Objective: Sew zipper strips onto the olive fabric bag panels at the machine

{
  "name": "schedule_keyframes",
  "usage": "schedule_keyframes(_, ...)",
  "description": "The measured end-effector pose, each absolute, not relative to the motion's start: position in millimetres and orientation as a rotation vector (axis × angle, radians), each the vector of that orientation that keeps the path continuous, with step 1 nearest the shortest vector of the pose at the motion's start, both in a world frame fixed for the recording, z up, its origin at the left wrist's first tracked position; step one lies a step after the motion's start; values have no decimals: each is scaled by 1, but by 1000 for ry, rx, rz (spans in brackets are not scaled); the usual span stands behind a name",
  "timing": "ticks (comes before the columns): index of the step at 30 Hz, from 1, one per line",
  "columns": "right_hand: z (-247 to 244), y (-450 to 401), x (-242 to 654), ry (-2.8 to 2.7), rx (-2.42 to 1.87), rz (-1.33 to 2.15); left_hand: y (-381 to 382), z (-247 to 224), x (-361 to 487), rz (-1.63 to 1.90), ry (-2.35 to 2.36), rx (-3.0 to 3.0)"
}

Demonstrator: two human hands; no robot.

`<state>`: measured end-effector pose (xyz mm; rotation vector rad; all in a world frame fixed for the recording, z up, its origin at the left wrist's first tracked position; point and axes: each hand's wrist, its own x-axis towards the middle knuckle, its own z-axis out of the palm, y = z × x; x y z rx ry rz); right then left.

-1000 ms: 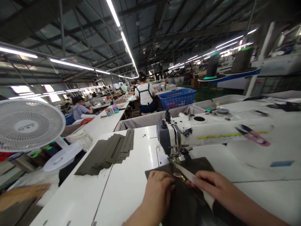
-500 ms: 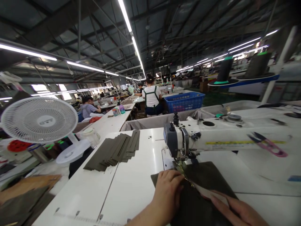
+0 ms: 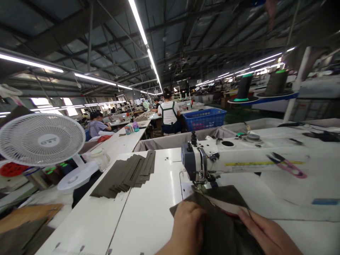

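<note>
A dark olive fabric piece (image 3: pixel 219 226) lies on the white table, its far part under the needle area of the sewing machine (image 3: pixel 195 166). My left hand (image 3: pixel 188 225) is closed on the fabric's left side, just in front of the machine foot, with fingers curled under and fingertips hidden. On the right, my right hand (image 3: pixel 265 230) pinches the fabric along a raised fold, thumb and fingers pressed together. A pale strip (image 3: pixel 225 205) shows along that fold between the hands.
Left of the machine lies a fanned stack of olive fabric pieces (image 3: pixel 124 173). A white fan (image 3: pixel 44 140) stands at the left. Pink-handled thread snips (image 3: pixel 288 165) rest on the machine arm. Behind are a blue crate (image 3: pixel 204 118) and a seated person (image 3: pixel 169 113).
The view has shifted slightly, so most things sit further left. My left hand's fingers have drawn in from stretched forward to curled. My right hand still pinches the fabric, with more of the pale strip showing.
</note>
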<state>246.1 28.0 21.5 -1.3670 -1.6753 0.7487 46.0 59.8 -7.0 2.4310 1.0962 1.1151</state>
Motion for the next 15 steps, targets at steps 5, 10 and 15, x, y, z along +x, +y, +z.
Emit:
schedule_keyframes(5, 59, 53, 235, -1791, -1350, 515, 61, 18, 56, 1310, 927, 2242)
schedule_keyframes(10, 67, 64, 228, -1937, -1253, 418, 82, 27, 56, 1403, 973, 2370)
schedule_keyframes(15, 70, 70, 231, -2145, -1119, 274, 93, 17, 59, 1313, 1049, 2504)
